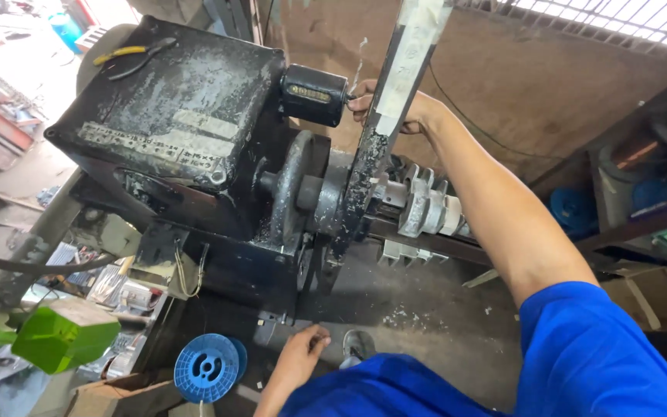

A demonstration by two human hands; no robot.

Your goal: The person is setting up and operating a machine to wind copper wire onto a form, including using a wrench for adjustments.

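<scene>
A big black winding machine point(187, 131) fills the middle, with a round flywheel point(291, 185) and a stepped grey former point(426, 205) on its shaft. My right hand point(407, 112) reaches up behind a tall upright bar point(395, 100), right next to the small black counter box point(314, 94); the bar hides most of the fingers. My left hand point(303, 355) hangs low near the machine's base with fingers loosely curled, holding nothing I can see. A blue sleeve point(596, 355) covers my right upper arm.
Pliers with yellow handles point(129, 52) lie on the machine's top. An empty blue wire spool point(208, 367) stands at the bottom, a green box point(63, 332) at lower left. Shelves with blue items point(642, 201) stand at right. A shoe point(357, 345) shows on the grey floor.
</scene>
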